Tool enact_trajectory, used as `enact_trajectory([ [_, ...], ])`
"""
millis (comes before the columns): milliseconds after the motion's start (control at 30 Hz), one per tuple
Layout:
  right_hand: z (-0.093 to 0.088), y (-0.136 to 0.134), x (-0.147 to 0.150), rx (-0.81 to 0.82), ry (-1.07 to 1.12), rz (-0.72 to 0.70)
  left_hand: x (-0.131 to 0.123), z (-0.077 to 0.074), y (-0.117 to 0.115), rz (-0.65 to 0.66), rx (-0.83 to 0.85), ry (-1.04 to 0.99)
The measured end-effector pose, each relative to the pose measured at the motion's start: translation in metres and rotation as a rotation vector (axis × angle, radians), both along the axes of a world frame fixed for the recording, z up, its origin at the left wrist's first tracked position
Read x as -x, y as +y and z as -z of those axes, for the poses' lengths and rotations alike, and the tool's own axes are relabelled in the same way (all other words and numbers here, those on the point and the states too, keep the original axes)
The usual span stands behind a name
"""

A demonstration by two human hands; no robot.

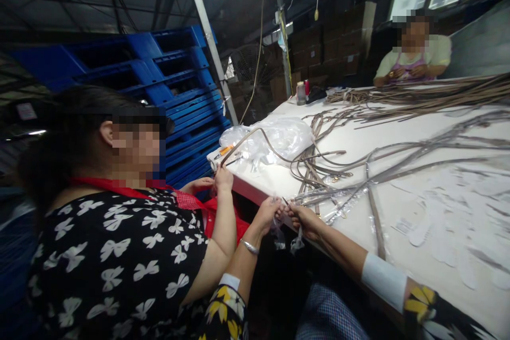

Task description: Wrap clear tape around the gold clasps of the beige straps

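At the near edge of the white table my left hand (270, 213), with a silver bracelet at the wrist, is closed on a piece of clear plastic (280, 239) that hangs below it. Close beside it, my right hand (305, 221) is closed too. A thin, dark, pointed thing (286, 202) sticks out from its fingers; its kind is too small to tell. More clear plastic (297, 241) dangles under the right hand. Just beyond my hands, brown strap-like strips (319, 191) in clear plastic lie on the table.
The white table (350, 141) bears brown strips (430, 93), clear plastic bags (274, 135), white paper tags (434, 228) and a jar (300, 93). At my left sits a co-worker (119, 244) handling a strip. Another person (416, 56) sits across. Blue pallets (191, 133) are stacked behind.
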State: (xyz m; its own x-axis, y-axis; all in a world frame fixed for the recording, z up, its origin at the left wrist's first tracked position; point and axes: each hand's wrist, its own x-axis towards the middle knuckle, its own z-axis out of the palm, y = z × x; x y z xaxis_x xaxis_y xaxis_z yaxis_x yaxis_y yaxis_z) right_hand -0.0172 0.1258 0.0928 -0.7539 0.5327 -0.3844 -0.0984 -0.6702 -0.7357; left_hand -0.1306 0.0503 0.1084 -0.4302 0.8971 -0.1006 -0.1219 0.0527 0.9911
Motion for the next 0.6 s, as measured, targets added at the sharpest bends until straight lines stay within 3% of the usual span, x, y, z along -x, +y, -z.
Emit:
enact_trajectory([
  [133, -0.009, 0.003, -0.013, -0.007, 0.026, 0.082, 0.012, 0.011, 0.0, -0.113, 0.005, 0.072],
  [300, -0.016, -0.006, -0.054, -0.026, 0.047, 0.108, 0.022, 0.036, -0.005, -0.305, 0.002, 0.193],
  [433, -0.006, -0.022, -0.085, -0.048, -0.009, 0.088, 0.013, 0.057, -0.01, -0.327, 0.041, 0.255],
  [600, 0.014, -0.037, -0.095, -0.076, -0.068, -0.017, -0.005, 0.074, -0.009, -0.292, 0.039, 0.396],
])
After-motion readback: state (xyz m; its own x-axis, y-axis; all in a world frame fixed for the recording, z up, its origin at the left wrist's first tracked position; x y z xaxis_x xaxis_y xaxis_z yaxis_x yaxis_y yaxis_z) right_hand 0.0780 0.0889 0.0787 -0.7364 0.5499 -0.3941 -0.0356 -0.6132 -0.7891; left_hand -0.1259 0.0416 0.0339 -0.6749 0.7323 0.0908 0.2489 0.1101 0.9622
